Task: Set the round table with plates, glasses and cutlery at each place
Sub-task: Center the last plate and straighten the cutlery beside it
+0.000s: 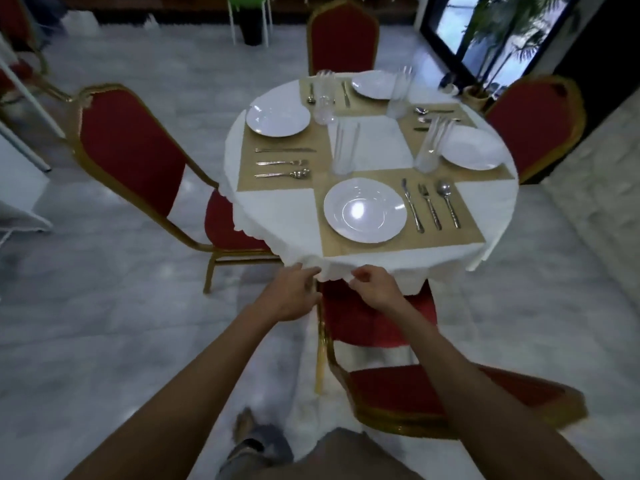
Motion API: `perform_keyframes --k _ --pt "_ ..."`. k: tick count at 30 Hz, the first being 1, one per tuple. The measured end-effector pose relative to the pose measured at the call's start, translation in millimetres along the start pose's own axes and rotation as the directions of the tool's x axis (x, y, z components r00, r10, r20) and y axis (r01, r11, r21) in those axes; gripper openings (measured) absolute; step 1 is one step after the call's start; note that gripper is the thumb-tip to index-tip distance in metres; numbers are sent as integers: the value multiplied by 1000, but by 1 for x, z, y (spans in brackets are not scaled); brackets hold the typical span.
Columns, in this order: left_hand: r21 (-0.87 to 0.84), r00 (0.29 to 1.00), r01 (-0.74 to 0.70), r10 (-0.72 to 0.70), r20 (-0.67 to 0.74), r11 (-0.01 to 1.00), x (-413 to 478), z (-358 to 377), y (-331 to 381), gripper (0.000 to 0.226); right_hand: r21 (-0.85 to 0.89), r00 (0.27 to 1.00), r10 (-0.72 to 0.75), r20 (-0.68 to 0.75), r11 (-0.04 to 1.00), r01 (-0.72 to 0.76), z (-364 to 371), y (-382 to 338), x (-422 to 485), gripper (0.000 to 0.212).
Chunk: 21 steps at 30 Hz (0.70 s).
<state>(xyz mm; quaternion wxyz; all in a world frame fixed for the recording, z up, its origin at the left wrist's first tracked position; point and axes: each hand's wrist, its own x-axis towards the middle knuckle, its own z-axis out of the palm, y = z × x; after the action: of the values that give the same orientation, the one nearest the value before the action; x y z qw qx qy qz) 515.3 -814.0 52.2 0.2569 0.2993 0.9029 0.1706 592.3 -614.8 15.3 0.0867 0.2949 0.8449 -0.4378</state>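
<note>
The round table wears a white tablecloth [280, 216] with several gold placemats. The near place has a white plate [364, 210] with a knife, fork and spoon [431, 206] to its right and a tall glass [344, 147] behind it. Similar plates sit at the left [277, 120], far [373, 84] and right [474, 148] places, each with cutlery and a glass. My left hand [289, 294] and my right hand [375, 289] both pinch the hanging front edge of the tablecloth.
Red chairs with gold frames stand around the table: left [131, 150], far [343, 39], right [535, 126], and the near one [391, 389] under my arms. A potted plant [479, 95] stands behind the table at the right. Pale tiled floor surrounds everything.
</note>
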Motion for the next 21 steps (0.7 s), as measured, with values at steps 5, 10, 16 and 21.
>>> perform_keyframes --k 5,10,16,21 --pt "-11 988 -155 155 -13 988 27 -41 -49 49 186 987 139 -81 975 -123 46 -27 1 41" --pt "-138 979 -200 204 16 970 70 -61 -54 48 449 949 303 -88 862 -233 51 -32 4 38" --pt "-264 983 -173 185 22 949 138 -70 -54 48 654 862 482 -159 705 -274 46 -21 42 41" --pt "-305 985 -96 135 108 948 185 -77 -59 46 783 772 594 -225 582 -219 29 -27 84 35"
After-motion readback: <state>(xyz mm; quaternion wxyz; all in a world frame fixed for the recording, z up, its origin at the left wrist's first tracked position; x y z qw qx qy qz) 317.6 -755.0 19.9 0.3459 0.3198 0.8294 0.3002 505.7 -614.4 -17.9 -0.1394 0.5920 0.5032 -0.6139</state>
